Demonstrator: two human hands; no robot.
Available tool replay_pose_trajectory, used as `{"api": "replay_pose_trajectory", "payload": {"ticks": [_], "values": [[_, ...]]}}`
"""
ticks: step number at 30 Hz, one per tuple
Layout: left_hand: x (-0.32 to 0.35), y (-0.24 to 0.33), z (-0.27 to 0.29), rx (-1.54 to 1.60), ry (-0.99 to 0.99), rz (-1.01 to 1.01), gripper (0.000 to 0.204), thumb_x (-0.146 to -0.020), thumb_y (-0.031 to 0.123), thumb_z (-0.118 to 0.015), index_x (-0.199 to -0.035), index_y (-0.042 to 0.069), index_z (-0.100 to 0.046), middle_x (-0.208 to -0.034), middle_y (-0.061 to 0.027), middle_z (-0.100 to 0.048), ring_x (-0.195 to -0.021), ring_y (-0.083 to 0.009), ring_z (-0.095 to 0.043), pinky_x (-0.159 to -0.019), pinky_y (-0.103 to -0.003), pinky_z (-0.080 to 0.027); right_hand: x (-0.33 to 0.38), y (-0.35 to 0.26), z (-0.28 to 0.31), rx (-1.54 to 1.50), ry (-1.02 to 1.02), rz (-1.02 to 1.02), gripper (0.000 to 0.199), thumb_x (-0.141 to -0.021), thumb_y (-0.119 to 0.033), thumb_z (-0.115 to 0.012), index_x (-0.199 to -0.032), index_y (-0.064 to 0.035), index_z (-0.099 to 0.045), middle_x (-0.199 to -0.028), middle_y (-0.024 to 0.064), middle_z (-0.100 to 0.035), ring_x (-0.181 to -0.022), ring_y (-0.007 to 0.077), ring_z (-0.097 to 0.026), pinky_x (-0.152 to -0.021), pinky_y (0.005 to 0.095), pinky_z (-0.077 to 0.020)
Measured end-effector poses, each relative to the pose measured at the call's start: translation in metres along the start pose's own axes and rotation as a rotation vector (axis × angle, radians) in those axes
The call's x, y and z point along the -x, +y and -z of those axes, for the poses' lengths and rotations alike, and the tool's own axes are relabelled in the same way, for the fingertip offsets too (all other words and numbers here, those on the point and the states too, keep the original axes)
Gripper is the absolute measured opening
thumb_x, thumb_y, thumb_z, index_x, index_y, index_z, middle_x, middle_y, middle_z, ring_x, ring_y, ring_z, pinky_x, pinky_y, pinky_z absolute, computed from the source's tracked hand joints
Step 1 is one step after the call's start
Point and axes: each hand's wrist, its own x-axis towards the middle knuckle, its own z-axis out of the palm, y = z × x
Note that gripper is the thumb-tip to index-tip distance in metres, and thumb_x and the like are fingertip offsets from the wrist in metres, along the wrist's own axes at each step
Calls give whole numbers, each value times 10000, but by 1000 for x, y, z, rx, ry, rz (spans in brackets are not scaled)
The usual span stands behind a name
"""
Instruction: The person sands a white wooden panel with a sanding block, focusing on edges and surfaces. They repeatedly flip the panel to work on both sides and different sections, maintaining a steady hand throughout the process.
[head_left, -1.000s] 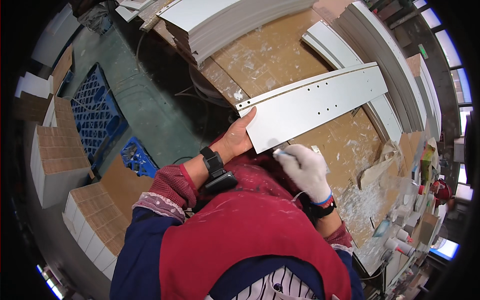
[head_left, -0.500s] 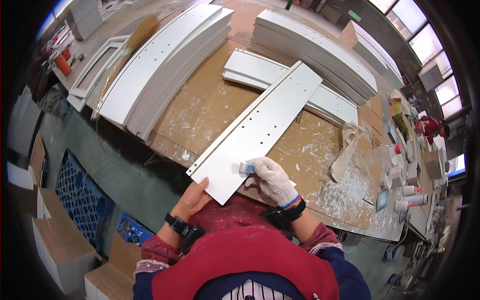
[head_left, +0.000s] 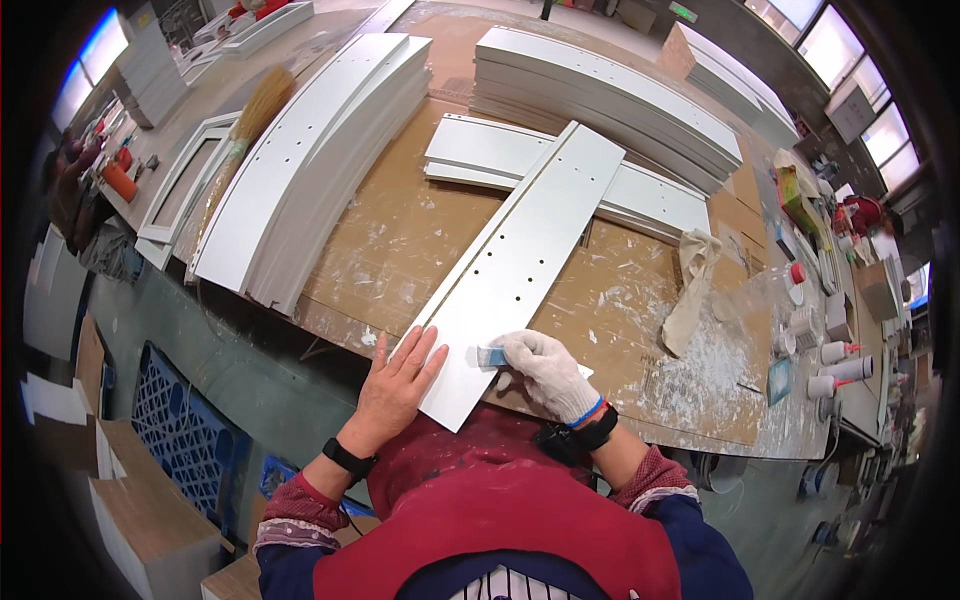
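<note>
A long white board [head_left: 520, 240] with a groove along its left edge and several drilled holes slants from my waist toward the far side. Its far end lies across a short stack of white boards [head_left: 470, 150]. My left hand [head_left: 393, 392], bare, rests on the board's near left edge with fingers spread flat. In a white glove, my right hand [head_left: 548, 372] pinches a small blue scraper [head_left: 491, 357], its greyish blade against the board's face near the right edge. The gloved palm side is hidden.
Tall stacks of white boards stand at the left [head_left: 300, 150] and far right [head_left: 600, 90]. A straw brush [head_left: 262, 103] leans by the left stack. A cloth [head_left: 692, 290] lies on the cardboard-covered table [head_left: 620, 310], with bottles [head_left: 838, 352] at right. Blue crates [head_left: 185, 425] are lower left.
My left hand has gone from gripping the board's near corner to lying flat on its left edge. The scraper remains in my right hand, near the same spot.
</note>
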Motion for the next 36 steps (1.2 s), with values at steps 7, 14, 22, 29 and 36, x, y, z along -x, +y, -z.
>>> {"api": "replay_pose_trajectory", "payload": {"ticks": [7, 14, 22, 29, 36], "values": [[7, 1, -4, 172, 116, 19, 425, -814, 70, -520, -1237, 27, -531, -1346, -141, -476, -1270, -297, -431, -1015, -465, -357, 12, -26, -13, 103, -86, -5, 287, -929, -208, -550, -1071, 40, -584, -970, 102, -631, -782, 149, -605, -663, 271, -527], [35, 13, 3, 912, 190, 306, 466, -819, 44, -585, -1267, -32, -482, -1338, -188, -475, -1226, -323, -474, -1020, -399, -372, 16, -37, -24, -32, -294, 105, 323, -921, -220, -559, -1102, 47, -574, -1019, 128, -633, -888, 172, -620, -715, 269, -526], [89, 14, -41, 2201, 358, 766, 532, -946, 257, -500, -1374, 40, -270, -1317, -166, -437, -1157, -367, -504, -883, -596, -477, 11, -40, 22, 11, -68, 245, 303, -921, -192, -557, -1139, 18, -553, -1031, 115, -632, -805, 136, -594, -707, 261, -511], [95, 8, -51, 2304, 351, 827, 496, -948, 237, -499, -1363, 46, -306, -1310, -167, -455, -1162, -369, -504, -866, -588, -489, 19, -53, 54, 269, 341, 254, 270, -913, -156, -537, -1142, -15, -563, -879, 23, -616, -652, 68, -550, -608, 220, -477], [97, 11, -47, 2308, 378, 984, 492, -938, 202, -511, -1359, 38, -316, -1299, -171, -467, -1156, -363, -512, -866, -586, -489, 15, -79, 106, 1070, 515, 469, 333, -853, -222, -613, -1140, -53, -608, -1168, 122, -583, -1087, 224, -545, -914, 314, -430]]}}
